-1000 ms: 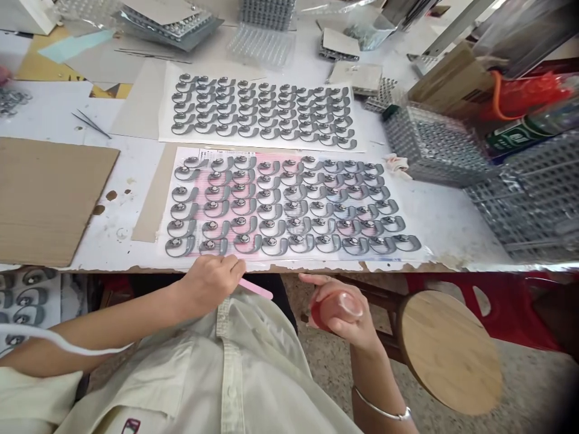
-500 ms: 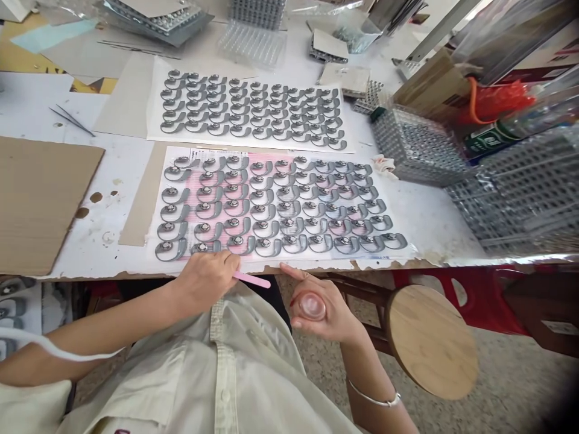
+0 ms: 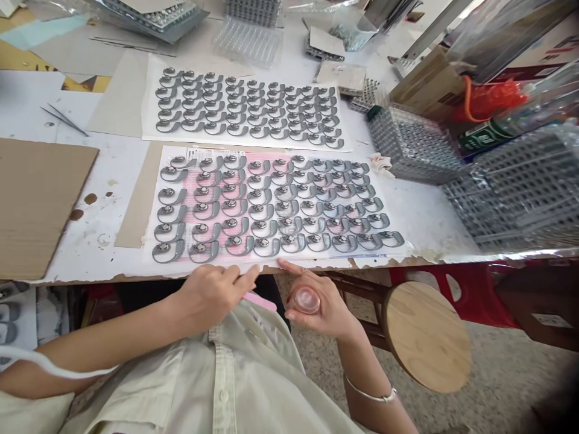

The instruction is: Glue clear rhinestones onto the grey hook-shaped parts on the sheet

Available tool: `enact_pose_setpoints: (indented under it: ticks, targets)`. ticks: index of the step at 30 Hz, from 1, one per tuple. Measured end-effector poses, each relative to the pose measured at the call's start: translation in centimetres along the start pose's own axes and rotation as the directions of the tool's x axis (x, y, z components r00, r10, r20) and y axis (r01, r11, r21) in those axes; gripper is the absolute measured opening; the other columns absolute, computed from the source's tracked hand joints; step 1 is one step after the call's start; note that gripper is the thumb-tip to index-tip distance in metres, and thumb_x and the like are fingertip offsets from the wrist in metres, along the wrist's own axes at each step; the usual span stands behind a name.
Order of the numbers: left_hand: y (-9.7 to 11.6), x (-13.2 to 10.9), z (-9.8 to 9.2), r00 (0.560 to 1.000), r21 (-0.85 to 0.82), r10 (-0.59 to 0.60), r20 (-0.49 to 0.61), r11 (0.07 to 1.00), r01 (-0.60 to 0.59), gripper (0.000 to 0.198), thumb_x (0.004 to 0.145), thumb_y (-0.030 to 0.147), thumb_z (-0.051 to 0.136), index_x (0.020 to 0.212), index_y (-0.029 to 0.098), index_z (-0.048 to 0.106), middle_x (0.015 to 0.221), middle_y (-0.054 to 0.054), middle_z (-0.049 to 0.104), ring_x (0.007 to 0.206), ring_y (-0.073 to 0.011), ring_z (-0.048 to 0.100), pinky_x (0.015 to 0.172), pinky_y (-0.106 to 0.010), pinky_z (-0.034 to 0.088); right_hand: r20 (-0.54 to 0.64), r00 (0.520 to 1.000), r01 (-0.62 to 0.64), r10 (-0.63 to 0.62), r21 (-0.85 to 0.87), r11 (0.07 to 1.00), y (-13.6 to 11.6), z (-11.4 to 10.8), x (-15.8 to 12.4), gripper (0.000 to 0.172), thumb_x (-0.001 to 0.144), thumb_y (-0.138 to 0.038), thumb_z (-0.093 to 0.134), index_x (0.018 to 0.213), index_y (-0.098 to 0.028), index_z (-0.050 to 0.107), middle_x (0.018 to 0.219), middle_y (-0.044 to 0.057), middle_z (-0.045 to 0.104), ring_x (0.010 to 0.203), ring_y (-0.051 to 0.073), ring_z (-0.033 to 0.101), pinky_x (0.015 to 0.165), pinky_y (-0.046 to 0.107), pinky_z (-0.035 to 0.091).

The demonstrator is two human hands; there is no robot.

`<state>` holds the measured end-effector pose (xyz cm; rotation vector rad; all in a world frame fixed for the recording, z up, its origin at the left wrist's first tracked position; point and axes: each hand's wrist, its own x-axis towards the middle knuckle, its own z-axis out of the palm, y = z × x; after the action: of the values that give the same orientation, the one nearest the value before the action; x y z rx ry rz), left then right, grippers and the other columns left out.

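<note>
My left hand [image 3: 215, 292] is closed on a thin pink stick [image 3: 257, 301] just below the table's front edge, its index finger stretched toward the near sheet. My right hand [image 3: 316, 301] wraps a small clear round container with a reddish tint [image 3: 304, 299], the index finger pointing at the sheet's front edge. The near sheet [image 3: 271, 256] carries rows of grey hook-shaped metal parts with round studs [image 3: 253, 208] on pink-printed paper. A second sheet of the same parts [image 3: 244, 108] lies behind it.
Brown cardboard [image 3: 36, 205] lies at the left and tweezers [image 3: 63, 119] at the far left. Stacks of clear blister trays [image 3: 416, 144] crowd the right side, with a green bottle [image 3: 488, 135] behind. A round wooden stool [image 3: 427, 334] stands right of my lap.
My left hand has slid slightly down and right along the table edge and stretched its index finger. My right hand has risen toward the sheet's edge, turning the container's mouth toward me.
</note>
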<state>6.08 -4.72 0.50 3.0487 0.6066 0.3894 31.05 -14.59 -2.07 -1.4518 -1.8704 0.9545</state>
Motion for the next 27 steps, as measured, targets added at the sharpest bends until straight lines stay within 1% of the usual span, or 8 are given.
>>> enact_pose_setpoints:
  ticks: [3,5,7,10,14,18,21,27]
  targets:
    - [1.1,1.2,0.3,0.976,0.009,0.046,0.211,0.999,-0.048,0.042,0.095,0.019,0.047,0.136,0.013,0.046,0.068,-0.002,0.061,0.051,-0.0138,0.057,0.048,-0.024,0.037,-0.022,1.0,0.014,-0.014,0.012,1.0,-0.3,0.1,0.2,0.028,0.077,-0.046,0.071,0.08,-0.021,0.059,0.112,0.014,0.069,0.129,0.031,0.052,0.093,0.036,0.051]
    - [1.6,2.0,0.5,0.945,0.006,-0.017,0.328,1.0,0.016,0.046,0.094,0.015,0.046,0.14,0.012,0.042,0.068,-0.003,0.061,0.054,-0.0142,0.059,0.05,-0.023,0.039,-0.03,0.999,0.017,-0.016,0.024,1.0,-0.3,0.3,0.3,0.029,0.076,-0.047,0.071,0.079,-0.021,0.058,0.108,0.013,0.07,0.128,0.031,0.052,0.092,0.037,0.052]
    - [1.8,2.5,0.5,0.924,0.008,-0.072,0.376,0.997,0.075,0.049,0.092,0.011,0.045,0.141,0.011,0.04,0.067,-0.003,0.061,0.056,-0.0144,0.059,0.05,-0.023,0.039,-0.036,0.999,0.01,-0.008,0.04,0.999,-0.2,0.6,0.4,0.032,0.074,-0.05,0.072,0.078,-0.021,0.058,0.108,0.014,0.07,0.127,0.032,0.053,0.091,0.038,0.052]
    - [2.0,2.6,0.6,0.917,0.006,-0.097,0.387,0.995,0.103,0.051,0.09,0.008,0.046,0.141,0.011,0.041,0.065,-0.003,0.062,0.053,-0.0146,0.059,0.048,-0.023,0.039,-0.039,0.999,-0.006,0.009,0.073,0.997,-0.2,0.9,0.4,0.034,0.073,-0.052,0.072,0.077,-0.021,0.059,0.104,0.014,0.071,0.127,0.033,0.053,0.093,0.039,0.051]
    - [2.2,2.5,0.8,0.907,0.036,-0.084,0.412,0.996,0.076,0.052,0.089,0.008,0.048,0.14,0.008,0.042,0.06,-0.003,0.061,0.049,-0.0155,0.059,0.045,-0.023,0.037,-0.072,0.997,-0.03,0.039,0.12,0.992,-0.5,0.8,0.3,0.032,0.074,-0.05,0.071,0.073,-0.021,0.06,0.083,0.009,0.071,0.126,0.033,0.053,0.095,0.039,0.051]
    - [2.2,1.8,0.8,0.899,0.063,-0.095,0.428,0.995,0.075,0.053,0.088,0.007,0.049,0.141,0.007,0.042,0.059,-0.004,0.062,0.051,-0.0165,0.061,0.045,-0.023,0.037,-0.129,0.989,-0.052,0.072,0.153,0.987,-0.6,-0.1,-0.1,0.027,0.077,-0.044,0.07,0.071,-0.021,0.059,0.068,0.005,0.066,0.122,0.032,0.057,0.104,0.043,0.046]
    - [1.9,0.8,0.8,0.912,0.074,-0.136,0.386,0.99,0.116,0.05,0.09,0.012,0.051,0.139,0.007,0.044,0.059,-0.004,0.063,0.049,-0.0168,0.061,0.045,-0.023,0.036,-0.198,0.974,-0.077,0.109,0.162,0.984,-0.3,-1.0,-0.9,0.023,0.079,-0.038,0.07,0.069,-0.021,0.058,0.063,0.003,0.063,0.117,0.031,0.061,0.109,0.044,0.042]
    - [1.1,-1.3,0.4,0.942,0.118,-0.216,0.258,0.975,0.191,0.048,0.092,0.027,0.057,0.134,0.006,0.05,0.052,0.0,0.059,0.042,-0.0172,0.058,0.04,-0.024,0.031,-0.338,0.917,-0.166,0.213,0.162,0.973,1.2,-2.4,-3.1,0.021,0.079,-0.035,0.07,0.067,-0.02,0.059,0.066,0.004,0.064,0.126,0.036,0.053,0.102,0.045,0.047]
